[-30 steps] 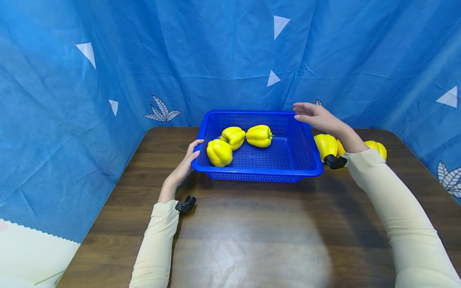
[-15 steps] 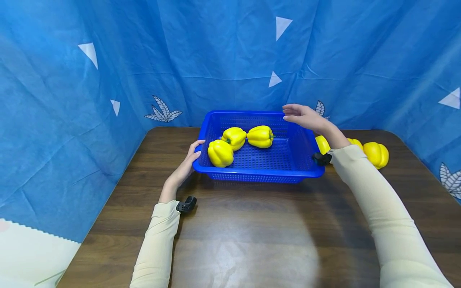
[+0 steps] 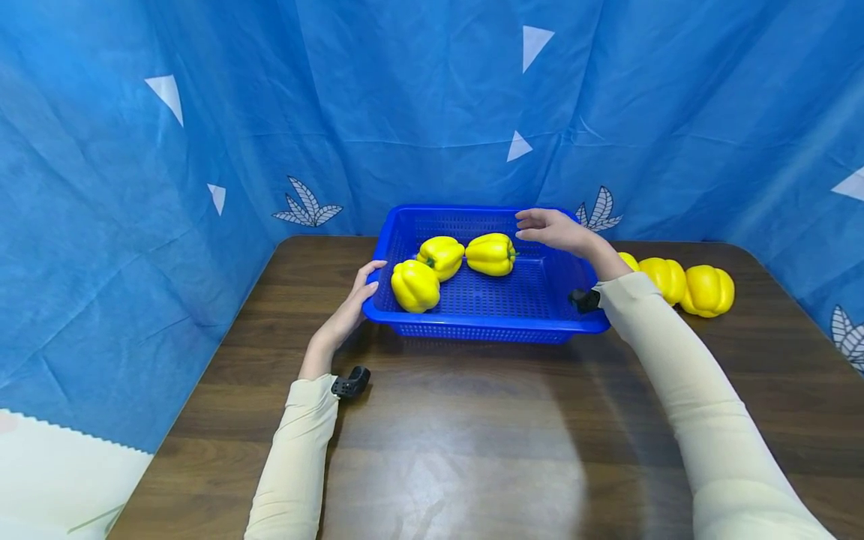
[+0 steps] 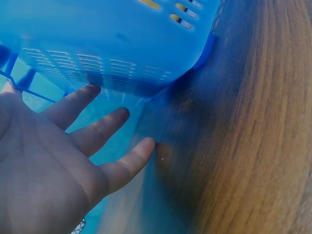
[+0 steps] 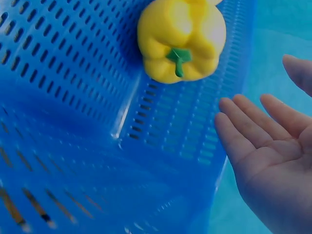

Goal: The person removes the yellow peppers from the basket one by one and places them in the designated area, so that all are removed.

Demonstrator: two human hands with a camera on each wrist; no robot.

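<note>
A blue plastic basket (image 3: 493, 321) stands on the table, holding three yellow bell peppers (image 3: 415, 286). At its left end my left hand (image 3: 346, 315) touches the rim with thumb and fingertips. In the left wrist view, several fingers (image 4: 117, 126) of that hand reach out straight and spread below the rim, along the slotted wall. My right hand (image 3: 556, 231) hovers over the back right part of the basket, holding nothing. The right wrist view shows its fingers extended, apart from the green-stemmed pepper (image 5: 183, 41) nearest to it.
Several more yellow bell peppers (image 3: 707, 291) lie on the wooden table (image 3: 459, 435) right of the basket, one partly hidden by the right forearm. A blue curtain (image 3: 405, 97) with white shapes hangs behind the table. Black cameras (image 3: 351, 382) are worn on both wrists.
My right hand has moved left and slightly down, from the basket's right rear corner to over its inside, uncovering peppers on the table. My left hand stays at the rim.
</note>
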